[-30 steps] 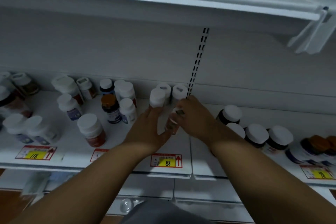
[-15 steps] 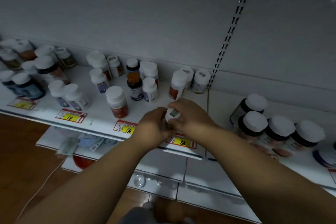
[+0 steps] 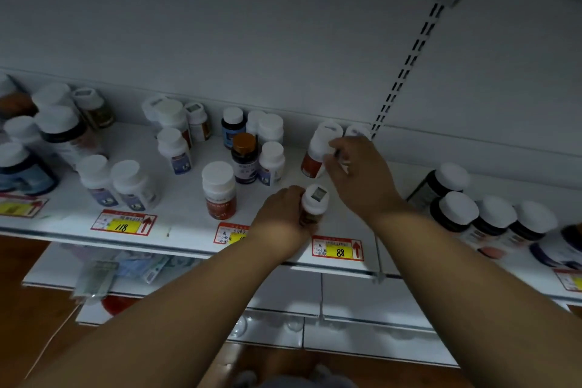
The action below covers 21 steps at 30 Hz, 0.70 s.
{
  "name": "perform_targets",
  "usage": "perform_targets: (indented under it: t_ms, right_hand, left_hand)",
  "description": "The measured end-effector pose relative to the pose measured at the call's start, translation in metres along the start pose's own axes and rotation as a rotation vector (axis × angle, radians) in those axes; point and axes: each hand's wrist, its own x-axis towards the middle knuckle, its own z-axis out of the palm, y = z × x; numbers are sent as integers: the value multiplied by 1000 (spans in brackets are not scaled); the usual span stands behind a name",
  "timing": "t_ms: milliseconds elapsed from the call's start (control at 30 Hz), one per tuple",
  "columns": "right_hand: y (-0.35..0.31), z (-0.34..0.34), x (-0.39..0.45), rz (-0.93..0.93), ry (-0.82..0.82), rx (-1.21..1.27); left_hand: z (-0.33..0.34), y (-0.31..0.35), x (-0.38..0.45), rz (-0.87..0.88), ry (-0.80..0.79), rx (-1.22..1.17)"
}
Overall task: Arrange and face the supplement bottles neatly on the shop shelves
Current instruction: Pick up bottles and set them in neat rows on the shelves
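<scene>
A: Nearest the front edge of the shelf (image 3: 176, 244), what's in hand?

B: The left hand (image 3: 283, 217) is curled round a small white-capped bottle (image 3: 315, 202), just behind the 88 price tag (image 3: 337, 249). It stands upright, long axis vertical; which way its label faces I cannot tell.

A: And further back?

B: The right hand (image 3: 362, 173) reaches to the red-labelled bottle (image 3: 316, 154), fingers bent against its cap; that one tilts left, near the back edge.

A: How far along?

B: Early, I'd judge. The dark bottles (image 3: 491, 217) to the right sit in a row, but the scattered bottles (image 3: 176, 148) on the left stand loosely, unaligned.
</scene>
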Motion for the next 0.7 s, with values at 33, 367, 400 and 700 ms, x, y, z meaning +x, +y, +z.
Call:
perform_targets:
  t_ms: [33, 367, 400, 700]
  right_hand:
    - [1, 0, 13, 25, -13, -45]
    - [1, 5, 54, 158, -119, -128]
    - [0, -3, 50, 162, -77, -26]
    - [-58, -57, 13, 121, -176, 545]
  left_hand:
    - [0, 0, 0, -11, -7, -13]
    - [-28, 8, -17, 3, 100, -218]
    - [-33, 9, -17, 7, 142, -262]
    - [-71, 23, -25, 13, 86, -496]
